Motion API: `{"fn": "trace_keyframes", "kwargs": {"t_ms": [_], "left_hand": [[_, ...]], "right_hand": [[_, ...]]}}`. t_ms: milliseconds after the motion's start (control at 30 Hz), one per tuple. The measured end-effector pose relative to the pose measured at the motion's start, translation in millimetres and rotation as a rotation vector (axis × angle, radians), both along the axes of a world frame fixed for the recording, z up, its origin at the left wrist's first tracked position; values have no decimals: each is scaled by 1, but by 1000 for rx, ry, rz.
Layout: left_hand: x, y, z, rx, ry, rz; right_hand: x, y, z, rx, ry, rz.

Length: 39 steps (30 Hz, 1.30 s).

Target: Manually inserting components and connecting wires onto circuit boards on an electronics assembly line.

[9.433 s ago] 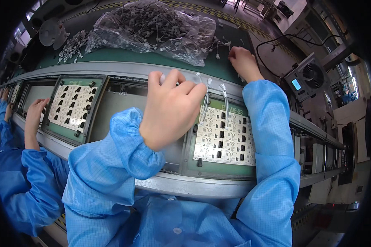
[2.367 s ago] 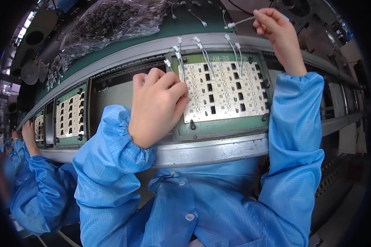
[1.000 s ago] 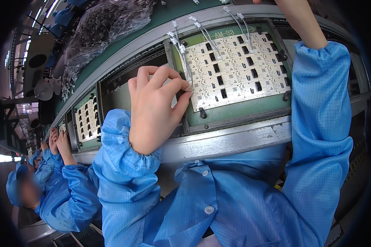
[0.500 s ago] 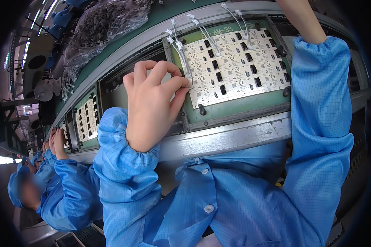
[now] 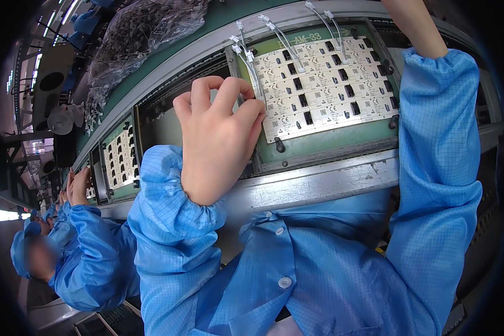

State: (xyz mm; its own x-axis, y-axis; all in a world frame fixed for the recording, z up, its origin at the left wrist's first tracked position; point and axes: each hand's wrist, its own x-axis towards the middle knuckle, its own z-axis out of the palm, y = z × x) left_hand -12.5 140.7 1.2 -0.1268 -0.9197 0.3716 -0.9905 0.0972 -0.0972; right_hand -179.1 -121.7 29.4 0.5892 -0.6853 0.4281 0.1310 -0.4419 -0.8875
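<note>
My left hand point(image 5: 221, 140) is at the left edge of a panel of white circuit boards point(image 5: 325, 89). Its thumb and index finger are pinched together where a white wire lead point(image 5: 253, 75) runs down to the board edge; the lead's end is hidden by the fingertips. The other fingers are curled above. Black connectors point(image 5: 308, 118) stand in rows on the boards, and more white leads point(image 5: 283, 42) stick out past the panel's far edge. The panel lies in a green fixture point(image 5: 330, 139). My right forearm point(image 5: 417, 28) reaches out past the top edge, so that hand is out of sight.
A metal rail point(image 5: 319, 182) runs along the near side of the line. At the far left, a clear plastic bag point(image 5: 151, 33) holds dark small parts. Left of me, a co-worker in blue point(image 5: 95, 257) has hands near another board panel point(image 5: 119, 159).
The whole view has shifted slightly, with the panel a little more to the right and up. My left hand stays pinched at the panel's left edge, its knuckles slightly turned.
</note>
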Motion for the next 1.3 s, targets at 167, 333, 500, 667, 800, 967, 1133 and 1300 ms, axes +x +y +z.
{"fn": "trace_keyframes", "kwargs": {"t_ms": [167,333,500,667,800,967,1133,1300], "left_hand": [[-10,2,2,43,-94,-103],[-16,8,15,172,27,-73],[-14,9,21,247,20,-103],[-18,-25,50,495,-245,-67],[48,-148,42,38,-139,76],[139,-246,-20,1,-117,159],[135,-268,-23,138,-317,137],[142,-252,-20,-74,-285,72]], "right_hand": [[0,1,3,-16,-8,-22],[-4,9,9,-7,-78,-7],[-2,26,-12,51,-146,94],[-29,40,-31,52,127,133],[-23,66,-21,-2,182,93],[-12,82,-27,-186,219,119],[-10,89,-31,-154,273,155],[-8,90,-40,-279,339,109]]}}
